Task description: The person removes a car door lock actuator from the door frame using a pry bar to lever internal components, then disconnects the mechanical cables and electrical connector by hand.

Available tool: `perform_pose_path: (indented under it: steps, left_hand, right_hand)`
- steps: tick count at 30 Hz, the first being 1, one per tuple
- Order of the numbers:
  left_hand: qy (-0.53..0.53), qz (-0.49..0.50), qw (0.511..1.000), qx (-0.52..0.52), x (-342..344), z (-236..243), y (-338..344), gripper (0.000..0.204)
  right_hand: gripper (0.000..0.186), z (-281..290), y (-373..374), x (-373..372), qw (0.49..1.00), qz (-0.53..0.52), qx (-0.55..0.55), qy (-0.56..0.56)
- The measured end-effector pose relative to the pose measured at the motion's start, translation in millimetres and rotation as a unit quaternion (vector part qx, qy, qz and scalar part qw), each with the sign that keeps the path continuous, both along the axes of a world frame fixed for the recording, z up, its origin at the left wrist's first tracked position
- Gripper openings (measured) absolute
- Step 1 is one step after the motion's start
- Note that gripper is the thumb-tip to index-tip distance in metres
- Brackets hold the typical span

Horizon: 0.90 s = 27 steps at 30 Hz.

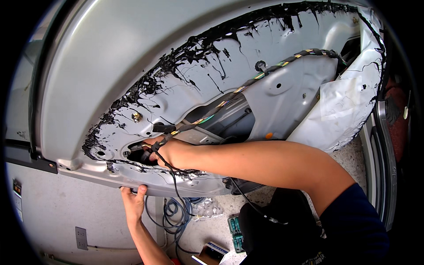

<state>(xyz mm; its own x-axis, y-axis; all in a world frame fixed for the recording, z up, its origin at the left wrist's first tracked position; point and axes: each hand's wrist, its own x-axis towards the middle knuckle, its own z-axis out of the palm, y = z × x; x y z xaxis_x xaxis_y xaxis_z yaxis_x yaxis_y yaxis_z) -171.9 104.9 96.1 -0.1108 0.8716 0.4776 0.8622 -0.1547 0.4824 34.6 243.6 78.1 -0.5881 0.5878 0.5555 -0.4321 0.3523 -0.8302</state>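
A silver car door (97,57) with its inner panel bared fills most of the head view, smears of black sealant (194,48) along its rim. My right hand (164,152) reaches into an oval opening at the door's lower left; its fingers are mostly hidden inside. A taped wiring harness (238,91) with coloured wires runs diagonally across the panel and passes by my right wrist. My left hand (134,202) is closed on the door's bottom edge, thumb and fingertips against it. The white plastic liner (338,104) hangs partly peeled at the right.
Coiled blue-grey hose (172,221) lies on the floor below the door, beside a clear plastic bag (207,207). A green tool case (236,234) and an opened box (211,254) are nearby. A black cable (251,201) hangs below the door. A wall outlet (81,238) shows at lower left.
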Motion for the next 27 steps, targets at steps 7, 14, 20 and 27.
perform_pose_path:
  steps: [7, 14, 20, 27]
  left_hand:
    - [0.03, 0.001, 1.0, -0.002, 3, 3, 1, 0.066]
    - [0.041, 0.013, 0.999, -0.011, 3, 5, -2, 0.066]
    - [0.039, 0.027, 0.999, -0.021, -3, 3, -3, 0.068]
    - [-0.013, 0.013, 1.0, 0.013, 6, -1, -1, 0.074]
  right_hand:
    - [0.012, -10, 11, -7, 0.997, 0.072, -0.017, 0.017]
    - [0.043, -1, 7, -2, 0.982, -0.051, 0.084, -0.159]
    - [0.033, 0, 1, -2, 0.989, -0.038, 0.039, -0.135]
    - [0.021, -3, 2, 3, 0.994, -0.069, -0.014, -0.083]
